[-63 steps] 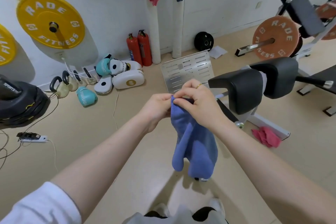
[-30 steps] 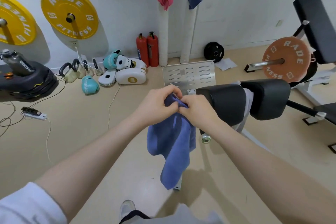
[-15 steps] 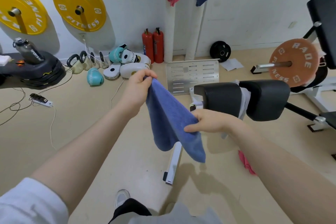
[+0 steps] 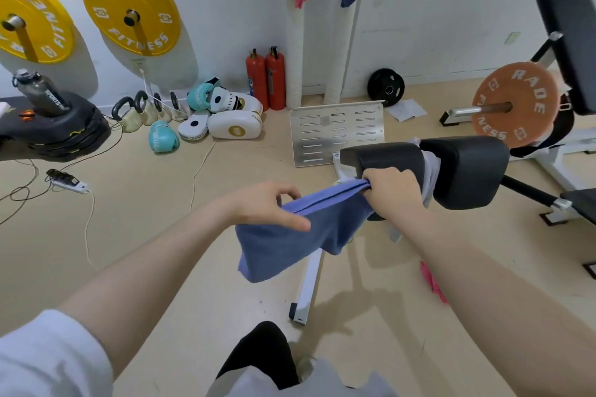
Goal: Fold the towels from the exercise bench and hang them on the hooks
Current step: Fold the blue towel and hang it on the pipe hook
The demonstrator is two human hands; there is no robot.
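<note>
Towel: blue towel (image 4: pixel 300 232), bunched a second ago, now stretched level, doubled.
Grip: left hand (image 4: pixel 274 206) and right hand (image 4: pixel 392 188) each pinch an end.
Meaning: fold nearly done; hooking probably next.

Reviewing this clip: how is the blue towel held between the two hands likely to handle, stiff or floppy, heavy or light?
Probably floppy: the blue towel sags between the left hand and right hand. Likely light, since fingertip pinches carry it. Its fuzzy surface suggests it won't slip.
</note>
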